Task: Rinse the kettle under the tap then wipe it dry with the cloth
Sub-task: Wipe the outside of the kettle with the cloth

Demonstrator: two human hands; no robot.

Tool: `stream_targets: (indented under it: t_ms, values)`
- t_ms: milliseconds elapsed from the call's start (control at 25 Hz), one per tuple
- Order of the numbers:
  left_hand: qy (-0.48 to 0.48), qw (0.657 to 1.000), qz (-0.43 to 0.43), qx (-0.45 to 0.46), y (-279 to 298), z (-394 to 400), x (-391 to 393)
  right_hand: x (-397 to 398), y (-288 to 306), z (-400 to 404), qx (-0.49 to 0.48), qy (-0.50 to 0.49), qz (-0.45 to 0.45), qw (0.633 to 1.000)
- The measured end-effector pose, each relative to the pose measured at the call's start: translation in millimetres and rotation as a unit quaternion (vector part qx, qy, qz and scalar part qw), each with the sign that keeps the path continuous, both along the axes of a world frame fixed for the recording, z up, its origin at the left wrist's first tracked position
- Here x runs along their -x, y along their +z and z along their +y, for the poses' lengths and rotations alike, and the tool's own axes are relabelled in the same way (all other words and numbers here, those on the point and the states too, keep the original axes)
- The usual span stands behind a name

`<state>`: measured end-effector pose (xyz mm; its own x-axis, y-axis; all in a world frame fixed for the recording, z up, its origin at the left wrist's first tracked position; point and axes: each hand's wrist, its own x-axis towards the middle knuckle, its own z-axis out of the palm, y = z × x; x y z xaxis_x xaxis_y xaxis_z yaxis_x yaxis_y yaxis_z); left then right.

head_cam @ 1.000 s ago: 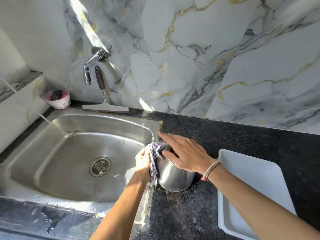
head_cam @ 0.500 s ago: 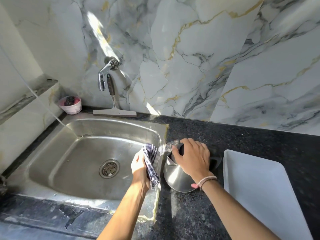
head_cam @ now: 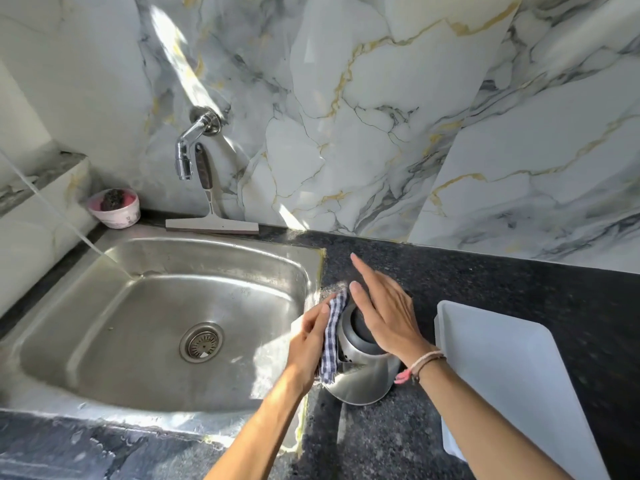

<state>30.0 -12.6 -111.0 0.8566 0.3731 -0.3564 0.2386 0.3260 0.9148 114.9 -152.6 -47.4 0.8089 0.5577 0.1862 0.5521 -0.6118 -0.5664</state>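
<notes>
A steel kettle [head_cam: 363, 379] with a dark lid stands on the black counter just right of the sink. My left hand [head_cam: 310, 336] presses a blue-and-white checked cloth [head_cam: 331, 344] against the kettle's left side. My right hand [head_cam: 384, 315] lies flat over the kettle's top, fingers stretched out and pointing to the far left. The chrome tap [head_cam: 192, 145] juts from the marble wall above the sink's back edge; no water comes from it.
The steel sink [head_cam: 104, 327] fills the left half, with a thin stream of water falling in at its far left corner. A squeegee [head_cam: 211, 216] leans on the wall, a pink tub [head_cam: 116, 207] sits left of it. A white tray [head_cam: 512, 375] lies right of the kettle.
My right hand has let go of the kettle's handle and now lies flat over the lid. The left hand has brought the cloth against the kettle's side.
</notes>
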Motion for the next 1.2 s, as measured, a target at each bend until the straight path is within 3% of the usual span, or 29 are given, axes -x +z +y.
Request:
stream_targets:
  t_ms: [160, 240, 360, 480, 600, 640, 680, 840, 1040, 1200]
  values:
    - [-0.128, 0.987, 0.079, -0.059, -17.5, 0.0, -11.5, -11.0, -0.9, 7.2, 0.124, 0.008, -0.059, 0.99]
    - [-0.144, 0.983, 0.077, -0.081, -30.0, 0.5, -11.1, -14.3, -1.2, 6.6, 0.161, 0.002, -0.056, 0.985]
    - [-0.043, 0.998, 0.04, -0.025, -19.0, -5.4, -17.8, -13.7, -2.0, 7.8, 0.178, 0.002, -0.051, 0.983]
    - [-0.021, 0.998, -0.052, -0.019, -5.6, -16.6, -26.3, -16.9, -3.6, 7.8, 0.173, 0.003, -0.053, 0.984]
    - [-0.003, 0.995, 0.067, -0.077, -13.0, -14.6, -11.9, -16.6, -3.6, 7.8, 0.176, 0.002, -0.052, 0.983]
    - [-0.001, 0.991, 0.122, -0.061, -16.0, -14.7, -8.8, -16.8, -3.3, 7.7, 0.177, 0.004, -0.048, 0.983]
    - [0.01, 0.991, 0.125, -0.046, -17.6, -16.0, -8.8, -17.0, -3.0, 7.4, 0.177, 0.006, -0.045, 0.983]
    - [0.025, 0.994, -0.099, -0.037, -6.0, -32.7, -10.7, -20.9, -4.0, 8.3, 0.169, 0.002, -0.055, 0.984]
    - [0.044, 0.998, 0.017, -0.037, -10.7, -27.3, -3.5, -18.8, -3.5, 8.0, 0.161, -0.004, -0.051, 0.986]
    - [0.055, 0.994, -0.082, -0.046, 1.8, -47.5, -0.6, -17.9, -3.9, 8.8, 0.148, -0.012, -0.053, 0.987]
